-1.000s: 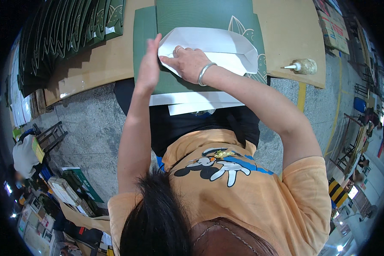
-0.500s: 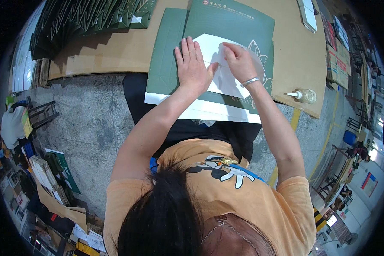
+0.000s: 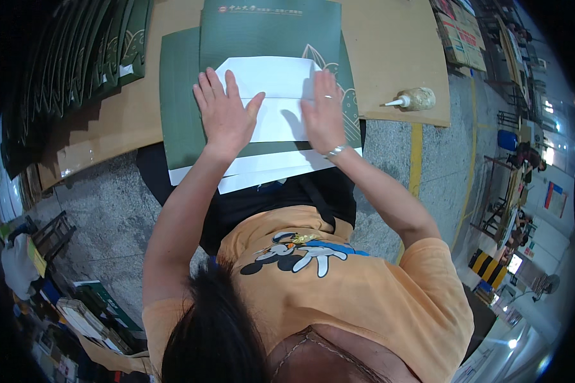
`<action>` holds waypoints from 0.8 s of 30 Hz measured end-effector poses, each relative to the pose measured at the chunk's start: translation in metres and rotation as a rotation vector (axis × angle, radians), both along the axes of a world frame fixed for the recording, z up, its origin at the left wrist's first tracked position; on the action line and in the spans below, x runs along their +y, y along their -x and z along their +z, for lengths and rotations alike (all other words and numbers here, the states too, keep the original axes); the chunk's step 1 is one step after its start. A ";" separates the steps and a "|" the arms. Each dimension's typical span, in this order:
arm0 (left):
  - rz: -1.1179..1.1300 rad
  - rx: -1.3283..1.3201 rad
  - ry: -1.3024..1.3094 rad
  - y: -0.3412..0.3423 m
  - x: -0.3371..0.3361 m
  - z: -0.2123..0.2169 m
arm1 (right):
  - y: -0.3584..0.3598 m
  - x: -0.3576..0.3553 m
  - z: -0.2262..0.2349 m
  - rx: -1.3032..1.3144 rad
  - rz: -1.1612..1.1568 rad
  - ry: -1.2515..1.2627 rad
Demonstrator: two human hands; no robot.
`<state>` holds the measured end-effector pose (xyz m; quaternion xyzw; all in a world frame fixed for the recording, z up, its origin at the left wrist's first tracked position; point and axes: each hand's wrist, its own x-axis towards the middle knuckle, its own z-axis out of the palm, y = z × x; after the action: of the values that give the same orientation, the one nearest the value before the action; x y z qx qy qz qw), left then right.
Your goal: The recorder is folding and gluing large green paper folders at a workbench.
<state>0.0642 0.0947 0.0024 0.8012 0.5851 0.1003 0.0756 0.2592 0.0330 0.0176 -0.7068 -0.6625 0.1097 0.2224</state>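
Green printed paper bags [image 3: 268, 35] lie flat, overlapping, over the near edge of the table. White strips [image 3: 262, 175] show along their near ends. On the top bag is a folded white bottom panel [image 3: 271, 80] with slanted far corners and a crease across it. My left hand [image 3: 225, 118] rests on its left side, fingers spread, thumb pointing inward. Along its right side lies my right hand [image 3: 326, 115], fingers straight and close together, with a ring and a bracelet. Neither hand grasps anything. Part of the panel is hidden under both hands.
A squeeze bottle [image 3: 418, 99] with a white nozzle lies on its side on the cardboard-covered table [image 3: 393, 57] at the right. Many folded green bags [image 3: 86, 57] stand packed at the far left. Bundled cardboard [image 3: 460, 41] is beyond the table's right edge.
My right hand has uncurled its fingers and shifted from the panel's middle to its right side, now flat. My left hand stays spread on the left side. The whole view has shifted.
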 end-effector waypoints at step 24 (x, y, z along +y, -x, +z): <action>-0.366 -0.117 0.010 0.020 0.031 0.001 | -0.007 0.039 -0.007 -0.314 0.240 0.171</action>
<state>0.0438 0.1261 0.0029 0.8866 0.4248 0.1285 0.1303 0.2662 0.0717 0.0110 -0.6478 -0.7566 0.0796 0.0410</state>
